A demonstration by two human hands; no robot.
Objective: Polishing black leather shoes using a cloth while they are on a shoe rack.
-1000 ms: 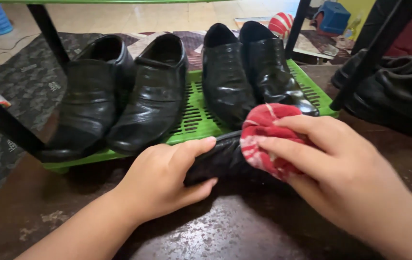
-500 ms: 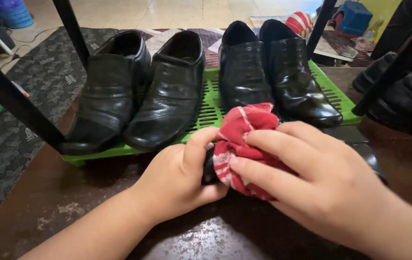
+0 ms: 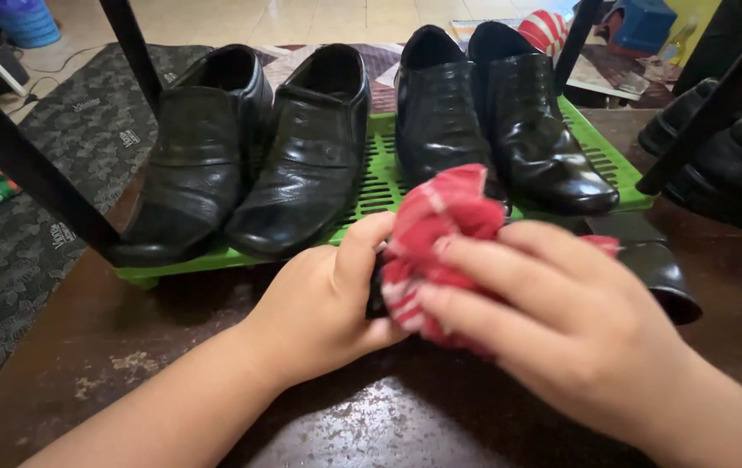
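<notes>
On the green slatted plastic tray [image 3: 371,186] two pairs of black leather shoes stand, while before its front edge the left hand [image 3: 328,303] grips a black leather shoe [image 3: 657,273] lying sideways and the right hand [image 3: 562,321] presses a bunched red-and-white cloth [image 3: 432,225] against it, best rubbed with the shoe held firm.

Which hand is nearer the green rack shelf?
Left. The left hand sits just in front of the green rack shelf; the right hand, holding the red cloth, is farther back.

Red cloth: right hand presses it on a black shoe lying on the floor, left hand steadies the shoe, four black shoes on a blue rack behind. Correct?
One slip: the rack is green, not blue, as the head view shows. The rest stands.
</notes>
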